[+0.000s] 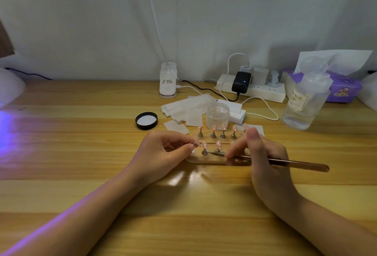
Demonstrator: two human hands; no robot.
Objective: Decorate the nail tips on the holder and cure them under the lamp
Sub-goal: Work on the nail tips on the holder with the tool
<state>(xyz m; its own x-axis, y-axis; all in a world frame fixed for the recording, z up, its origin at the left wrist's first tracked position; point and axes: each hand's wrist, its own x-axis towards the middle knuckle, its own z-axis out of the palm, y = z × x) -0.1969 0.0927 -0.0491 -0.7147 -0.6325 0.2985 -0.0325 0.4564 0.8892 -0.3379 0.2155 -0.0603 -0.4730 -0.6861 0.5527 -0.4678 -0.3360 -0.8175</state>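
At far left, the lamp [10, 88] casts violet light across the counter [81, 174]. The left hand [163, 153] pinches a nail tip [196, 142] beside the holder [206, 160]. The right hand [263, 153] grips tweezers [285, 162], their point touching a front-row stand [204, 152].

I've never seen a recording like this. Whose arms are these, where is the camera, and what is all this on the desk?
There is no machine: a person works with bare hands, filmed by one camera worn on the head, looking down at a wooden desk. The left hand pinches a pink nail tip. The right hand grips a slim rose-gold metal tool, its point at a small metal stand on the clear holder board. More pink tips on stands sit there in rows. Behind lie white wipes, an open clear jar, its black lid, a clear liquid bottle and a white power strip. The violet glow at left comes from a white lamp.
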